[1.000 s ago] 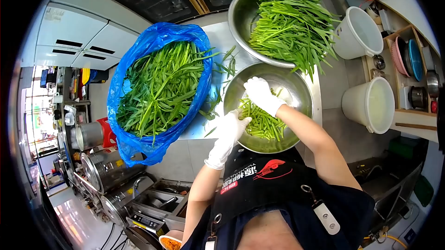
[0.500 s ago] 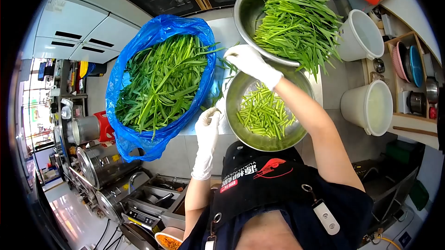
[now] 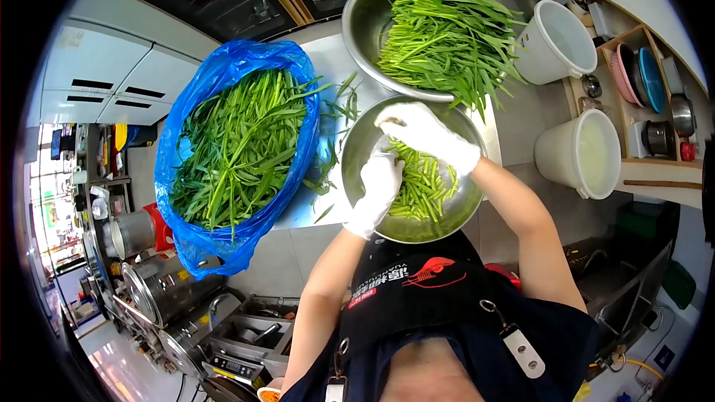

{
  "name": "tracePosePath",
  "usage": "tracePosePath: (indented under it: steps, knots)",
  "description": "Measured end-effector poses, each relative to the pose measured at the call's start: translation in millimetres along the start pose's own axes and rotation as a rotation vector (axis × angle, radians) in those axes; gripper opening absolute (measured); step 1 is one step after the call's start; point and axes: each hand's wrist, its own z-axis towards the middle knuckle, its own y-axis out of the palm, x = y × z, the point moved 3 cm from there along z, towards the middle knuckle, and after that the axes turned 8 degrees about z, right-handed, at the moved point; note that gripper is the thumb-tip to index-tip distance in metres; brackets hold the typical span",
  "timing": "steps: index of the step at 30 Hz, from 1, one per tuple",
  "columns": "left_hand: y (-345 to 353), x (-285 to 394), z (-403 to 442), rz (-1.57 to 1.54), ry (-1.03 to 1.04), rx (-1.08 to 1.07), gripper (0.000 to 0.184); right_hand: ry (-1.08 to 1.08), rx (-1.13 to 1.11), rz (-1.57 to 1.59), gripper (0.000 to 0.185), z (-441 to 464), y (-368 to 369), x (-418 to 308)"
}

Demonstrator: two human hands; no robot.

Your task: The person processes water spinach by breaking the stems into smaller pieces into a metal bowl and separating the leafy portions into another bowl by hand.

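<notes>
A steel bowl (image 3: 465, 208) holds cut green stem pieces (image 3: 424, 190). White-gloved, my left hand (image 3: 381, 178) is over the bowl's left side, fingers curled together near the stems. My right hand (image 3: 426, 132), gloved too, is above the bowl's upper part with its fingers bent inward. Anything between the fingers of either hand is too small to make out. To the left, a blue plastic bag (image 3: 167, 171) is full of leafy greens (image 3: 242, 149). Behind the bowl, a larger steel basin (image 3: 361, 26) holds a bundle of long leafy stems (image 3: 443, 37).
Loose leaves (image 3: 325, 171) lie on the metal table (image 3: 328, 59) between bag and bowl. Two white buckets (image 3: 555, 40) stand on the right beside wooden shelves (image 3: 640, 37) with basins and pots. Large steel pots (image 3: 164, 286) are at the lower left.
Half a second ago both hands were apart, at the bowl's left and upper edges. They have since come together over the bowl. The whole view has shifted slightly.
</notes>
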Motion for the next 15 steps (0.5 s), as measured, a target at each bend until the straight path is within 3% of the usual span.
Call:
tracePosePath:
  steps: [3, 8, 11, 14, 15]
  knots:
    - [14.9, 3.3, 5.8, -0.018, -0.004, 0.050, 0.018, 0.149, 0.051, -0.047, 0.020, -43.2, -11.3, 28.7]
    - [-4.3, 10.6, 6.0, -0.100, -0.221, -0.137, 0.018, 0.436, 0.031, -0.289, 0.016, -80.3, -22.9, 68.8]
    - [-37.3, 8.0, 5.2, -0.229, -0.171, -0.021, 0.016, 0.413, 0.039, -0.369, 0.018, -80.3, -18.3, 79.8]
    - [-69.2, -0.2, 2.2, -0.443, -0.236, -0.006, 0.015, 0.095, 0.156, -0.472, 0.023, -72.7, -6.9, 69.8]
    - [-75.6, -7.4, -0.3, -0.517, -0.286, -0.014, 0.015, 0.116, 0.079, -0.498, 0.028, -68.1, -1.7, 73.0]
